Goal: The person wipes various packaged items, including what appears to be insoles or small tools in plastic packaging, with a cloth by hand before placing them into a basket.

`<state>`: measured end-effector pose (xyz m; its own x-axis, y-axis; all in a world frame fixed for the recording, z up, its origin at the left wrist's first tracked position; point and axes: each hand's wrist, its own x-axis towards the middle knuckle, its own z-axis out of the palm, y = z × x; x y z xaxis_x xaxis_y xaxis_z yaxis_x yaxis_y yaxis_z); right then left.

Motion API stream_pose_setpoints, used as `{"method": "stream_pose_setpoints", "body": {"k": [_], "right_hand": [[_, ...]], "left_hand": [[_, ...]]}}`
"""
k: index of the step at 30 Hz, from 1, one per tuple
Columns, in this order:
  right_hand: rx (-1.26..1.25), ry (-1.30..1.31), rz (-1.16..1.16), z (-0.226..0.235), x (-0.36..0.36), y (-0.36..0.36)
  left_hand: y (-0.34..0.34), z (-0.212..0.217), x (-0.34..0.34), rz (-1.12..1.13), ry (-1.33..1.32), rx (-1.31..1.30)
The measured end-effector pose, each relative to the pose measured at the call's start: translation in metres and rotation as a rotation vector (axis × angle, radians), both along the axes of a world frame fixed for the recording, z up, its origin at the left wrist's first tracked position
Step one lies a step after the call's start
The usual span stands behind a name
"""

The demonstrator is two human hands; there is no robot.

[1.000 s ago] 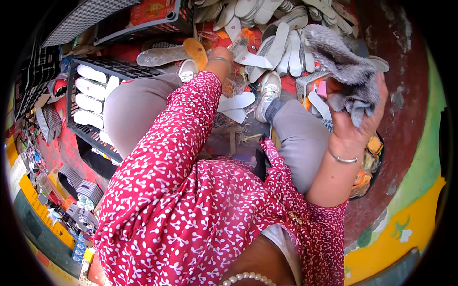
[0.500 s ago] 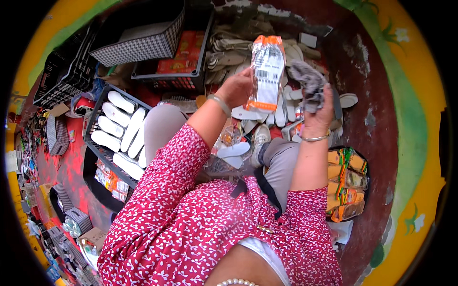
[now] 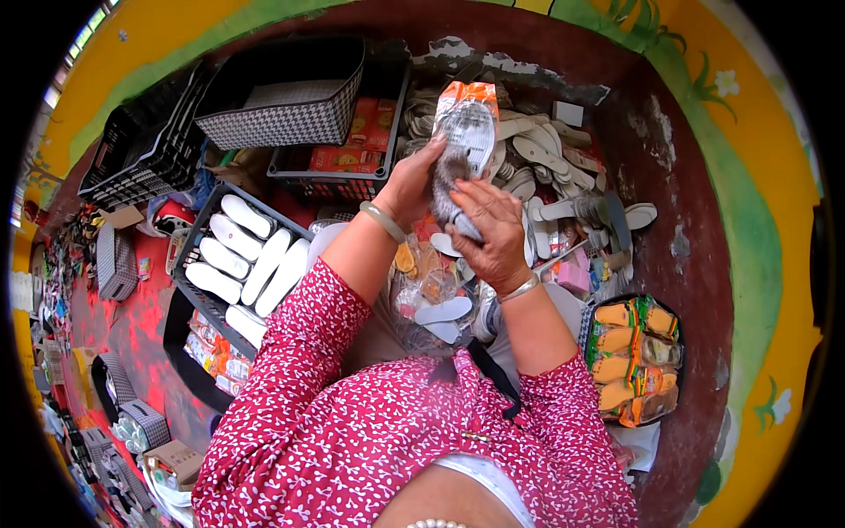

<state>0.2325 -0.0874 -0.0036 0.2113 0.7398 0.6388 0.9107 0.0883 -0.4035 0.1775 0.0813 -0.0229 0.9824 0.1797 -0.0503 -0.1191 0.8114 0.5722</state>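
In front of my chest, my left hand [image 3: 410, 183] grips the left edge of a clear plastic package of insoles [image 3: 473, 125] with an orange top. A crumpled grey cloth [image 3: 450, 173] lies across the lower part of that package. Bent over the cloth, my right hand [image 3: 495, 236] presses it against the plastic, fingers closed on it. The cloth and fingers hide much of the package's lower half. Loose pale insoles [image 3: 443, 310] lie among clear plastic wrappers below my hands.
At left stands a dark basket of white insoles [image 3: 231, 238]. A houndstooth-patterned basket [image 3: 275, 119] rests over a black crate [image 3: 334, 184] holding red boxes. More insoles [image 3: 541, 145] are heaped by the wall [image 3: 678, 229]. Packaged yellow insoles [image 3: 613, 339] fill a basket at right.
My right hand has moved left with the cloth, from beside the package onto its front. The package has shifted slightly left and down in my left hand.
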Motion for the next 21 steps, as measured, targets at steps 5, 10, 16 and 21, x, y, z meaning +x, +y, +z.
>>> {"method": "stream_pose_setpoints", "body": {"k": [5,10,16,21], "right_hand": [[0.031,-0.203,-0.091,-0.013,-0.010,-0.002],[0.012,-0.188,-0.293,-0.018,0.015,0.002],[0.204,0.133,-0.319,-0.019,0.053,0.000],[0.227,0.310,-0.054,-0.020,0.022,-0.001]], "left_hand": [[-0.027,0.008,0.000,0.044,-0.129,0.119],[-0.044,-0.003,0.002,-0.129,-0.102,-0.173],[-0.064,-0.004,0.003,-0.147,-0.149,0.062],[-0.065,-0.009,0.000,0.011,-0.133,0.054]]}}
